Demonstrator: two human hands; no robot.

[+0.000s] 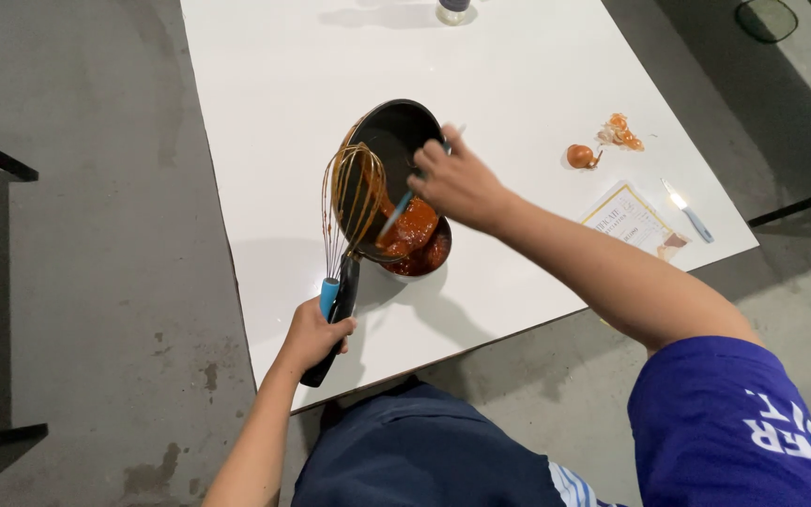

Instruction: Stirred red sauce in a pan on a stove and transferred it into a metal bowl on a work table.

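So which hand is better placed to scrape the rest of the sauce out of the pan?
Probably the right hand: it holds a utensil inside the tilted pan, at the sauce. The left hand grips the pan's handle and a whisk.

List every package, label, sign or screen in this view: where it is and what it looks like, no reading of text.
Printed card: flat on the white table near its right edge, right of the pan; rectangular, cream with a thin dark border, lines of print, a brownish smear at one corner.
Jar: top edge of the table, mostly cut off; any label cannot be seen.
No signs or screens in view.
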